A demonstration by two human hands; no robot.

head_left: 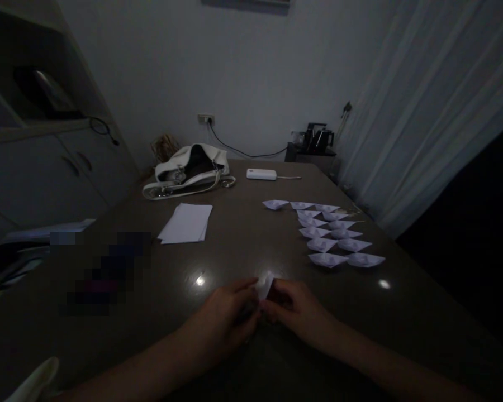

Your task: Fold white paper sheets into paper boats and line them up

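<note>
My left hand [226, 315] and my right hand [295, 310] meet at the near middle of the dark table [243, 245]. Both pinch a small folded piece of white paper [264, 286] between their fingertips, and most of the paper is hidden by the fingers. Beyond my right hand, several finished white paper boats [329, 234] lie in two rows on the table. A stack of plain white paper sheets [186, 223] rests farther back, left of centre.
A white handbag [188, 170] sits at the table's far side, with a white power bank [261, 175] and its cable beside it. A cabinet [46, 167] stands on the left, curtains [423, 111] on the right. A blurred patch covers something at the left.
</note>
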